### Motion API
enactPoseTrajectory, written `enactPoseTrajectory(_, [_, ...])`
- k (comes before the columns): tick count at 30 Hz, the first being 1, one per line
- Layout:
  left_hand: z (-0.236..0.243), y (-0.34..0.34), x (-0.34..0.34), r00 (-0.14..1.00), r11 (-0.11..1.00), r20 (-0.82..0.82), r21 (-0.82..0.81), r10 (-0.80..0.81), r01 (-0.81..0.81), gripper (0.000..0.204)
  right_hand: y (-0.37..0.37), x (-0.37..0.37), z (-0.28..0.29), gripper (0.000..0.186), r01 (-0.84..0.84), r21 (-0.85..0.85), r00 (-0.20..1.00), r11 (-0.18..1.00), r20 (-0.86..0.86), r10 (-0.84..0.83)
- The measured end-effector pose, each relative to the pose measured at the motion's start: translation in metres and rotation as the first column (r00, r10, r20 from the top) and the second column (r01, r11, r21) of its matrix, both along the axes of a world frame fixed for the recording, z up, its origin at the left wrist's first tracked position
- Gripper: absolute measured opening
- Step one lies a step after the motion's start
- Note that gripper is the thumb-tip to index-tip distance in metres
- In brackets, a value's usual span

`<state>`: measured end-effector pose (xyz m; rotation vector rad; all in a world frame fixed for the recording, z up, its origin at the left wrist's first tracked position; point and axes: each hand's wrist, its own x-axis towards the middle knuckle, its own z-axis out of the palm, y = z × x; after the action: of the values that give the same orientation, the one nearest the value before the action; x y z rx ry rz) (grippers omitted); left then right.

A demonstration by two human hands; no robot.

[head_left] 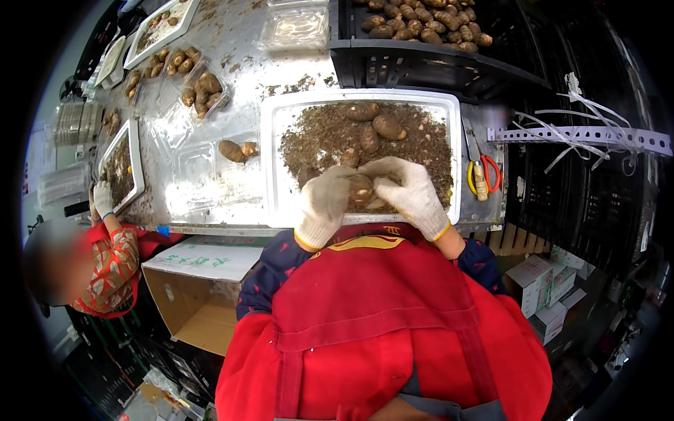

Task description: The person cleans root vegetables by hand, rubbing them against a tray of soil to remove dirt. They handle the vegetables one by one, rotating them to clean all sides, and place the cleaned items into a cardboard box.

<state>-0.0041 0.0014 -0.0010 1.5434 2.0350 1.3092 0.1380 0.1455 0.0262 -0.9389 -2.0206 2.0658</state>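
Note:
Both my hands wear white knit gloves and meet over the near edge of a white tray (270,161) filled with soil and brown tubers. My left hand (324,203) cups one brown tuber (361,188) from the left. On the tuber's right side my right hand (413,193) presses with its fingers curled over it. Further back in the tray's soil lie more tubers (387,126).
A clear plastic punnet (210,165) holding two tubers (237,150) sits left of the tray. A black crate (421,63) of tubers stands behind. Red-handled scissors (483,172) lie at the right. A co-worker's gloved hand (102,198) works at another tray on the left. Below is an open cardboard box (193,295).

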Motion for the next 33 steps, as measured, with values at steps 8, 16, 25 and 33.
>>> enactPoseTrajectory(8, [0.001,0.005,-0.004,0.983,0.99,-0.146,0.071,-0.108,0.119,0.018,-0.001,0.005,0.011,0.035,-0.004,-0.18,0.995,0.984,-0.101,-0.014])
enactPoseTrajectory(16, [0.01,0.006,0.018,0.933,0.992,0.344,-0.104,0.105,-0.073,0.022,-0.009,0.0,0.017,0.033,-0.015,0.115,1.0,0.993,-0.005,0.016])
enactPoseTrajectory(25, [-0.025,0.001,0.014,0.805,0.991,0.58,-0.028,0.121,-0.128,0.031,0.0,0.01,0.014,0.027,0.104,-0.451,0.989,0.886,-0.044,-0.139])
enactPoseTrajectory(33, [0.0,0.005,0.001,0.996,0.997,-0.049,0.0,-0.073,0.073,0.027,-0.006,0.0,0.016,0.034,-0.032,0.031,0.999,0.999,-0.009,0.032])
